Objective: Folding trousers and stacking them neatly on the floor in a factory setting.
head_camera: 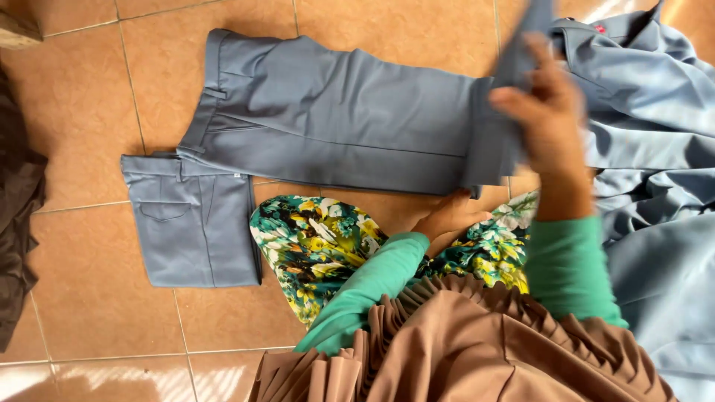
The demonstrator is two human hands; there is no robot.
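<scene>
My right hand [547, 112] is raised over the tiled floor [82, 112], fingers closed around the leg end of a pair of grey-blue trousers [335, 119], pinching the cloth and lifting it up off the tiles. The hand is a little blurred, but the grip on the fabric is plain. My left hand [447, 217] lies low beside my knee, just under the lower edge of the trouser leg, fingers loosely curled; I cannot tell whether it touches or holds the cloth.

The trousers lie flat across the floor, waistband toward the left with a belt loop showing, the legs running right to where my right hand has them gathered. The fabric is plain, smooth, with a long seam line along the leg.

Just below the waistband, on the left, sits a folded grey-blue garment [192, 223] in a neat rectangle, a curved pocket seam on its upper face and a tiny white tag at its top edge. Its top edge touches the trousers' waistband.

At the right edge a heap of the same grey-blue cloth [655, 149] lies rumpled, with a small red label near its top. A dark brown cloth [18, 216] lies along the left edge.

My sleeves are green, my scarf brown and pleated, and a floral skirt [320, 246] covers my knees.
</scene>
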